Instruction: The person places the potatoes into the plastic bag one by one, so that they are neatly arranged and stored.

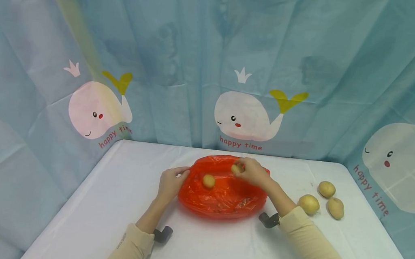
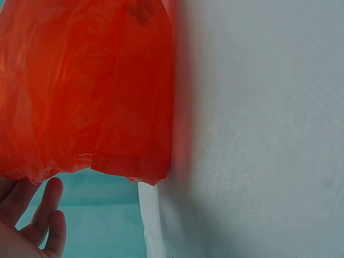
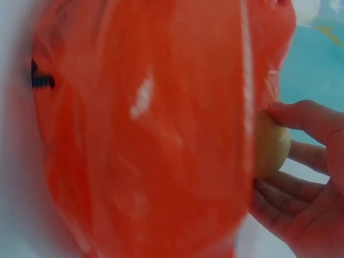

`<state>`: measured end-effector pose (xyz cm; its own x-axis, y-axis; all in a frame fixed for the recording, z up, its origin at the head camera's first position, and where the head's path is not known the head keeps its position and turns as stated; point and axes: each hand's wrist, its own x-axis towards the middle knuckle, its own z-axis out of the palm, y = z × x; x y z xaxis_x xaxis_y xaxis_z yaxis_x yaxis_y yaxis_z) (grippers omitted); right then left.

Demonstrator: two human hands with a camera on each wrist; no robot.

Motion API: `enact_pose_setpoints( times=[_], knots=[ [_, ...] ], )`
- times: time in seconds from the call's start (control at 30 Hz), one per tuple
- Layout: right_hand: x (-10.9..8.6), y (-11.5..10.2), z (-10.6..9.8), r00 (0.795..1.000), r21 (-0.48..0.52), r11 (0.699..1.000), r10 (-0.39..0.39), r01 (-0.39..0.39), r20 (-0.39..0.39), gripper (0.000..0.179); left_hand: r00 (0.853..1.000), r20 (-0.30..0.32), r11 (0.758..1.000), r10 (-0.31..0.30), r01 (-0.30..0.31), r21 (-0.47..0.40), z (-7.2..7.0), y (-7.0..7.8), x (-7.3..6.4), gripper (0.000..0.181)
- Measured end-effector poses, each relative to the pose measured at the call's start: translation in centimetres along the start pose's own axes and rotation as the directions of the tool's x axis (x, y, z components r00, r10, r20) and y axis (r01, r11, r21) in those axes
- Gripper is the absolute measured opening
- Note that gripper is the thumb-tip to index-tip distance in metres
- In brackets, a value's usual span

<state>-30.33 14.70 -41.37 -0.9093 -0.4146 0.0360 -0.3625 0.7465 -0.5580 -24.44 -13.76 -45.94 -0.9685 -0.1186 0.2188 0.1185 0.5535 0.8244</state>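
Note:
A red plastic bag [image 1: 220, 201] lies with its mouth spread wide on the table. At its left rim, my left hand [image 1: 170, 184] pinches the edge between thumb and forefinger; in the left wrist view the other fingers [image 2: 48, 207] of that hand are loosely bent below the bag. Over the bag's right side my right hand [image 1: 254, 174] holds a potato [image 1: 237, 169]. The right wrist view shows this potato [image 3: 272, 144] between thumb and fingers, partly hidden by the bag's edge. Another potato [image 1: 208, 181] rests inside the bag.
To the right of the bag, three potatoes [image 1: 309, 204] sit on the white table [image 1: 212, 252], close to my right forearm. A blue curtain [image 1: 179, 115] with whale prints hangs behind the table and at both sides.

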Motion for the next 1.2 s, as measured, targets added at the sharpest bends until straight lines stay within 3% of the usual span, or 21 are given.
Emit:
enact_pose_setpoints(
  times=[0.23, 0.57, 0.9, 1.2],
  knots=[
    [0.3, -0.6, 1.4, 1.0, -0.008, 1.0, 0.009, -0.009, 0.029, 0.033, 1.0, -0.001, 1.0, -0.01, 0.01, 0.006, -0.1, 0.0, -0.1, 0.027],
    [1.0, -1.0, 3.1, 0.995, 0.072, 0.996, 0.056, -0.062, 0.079, 0.034, 1.0, 0.001, 1.0, -0.01, 0.01, 0.001, 0.0, 0.1, -0.1, 0.027],
    [1.6, -1.0, 4.9, 0.991, 0.062, 0.996, 0.058, -0.066, 0.118, 0.031, 1.0, 0.005, 1.0, -0.014, 0.014, 0.004, 0.0, 0.2, -0.2, 0.027],
    [2.3, -1.3, 5.6, 0.993, 0.012, 1.0, 0.004, -0.006, 0.114, 0.015, 0.999, 0.005, 0.999, -0.032, 0.032, 0.001, 0.0, 0.2, -0.1, 0.027]
  ],
)
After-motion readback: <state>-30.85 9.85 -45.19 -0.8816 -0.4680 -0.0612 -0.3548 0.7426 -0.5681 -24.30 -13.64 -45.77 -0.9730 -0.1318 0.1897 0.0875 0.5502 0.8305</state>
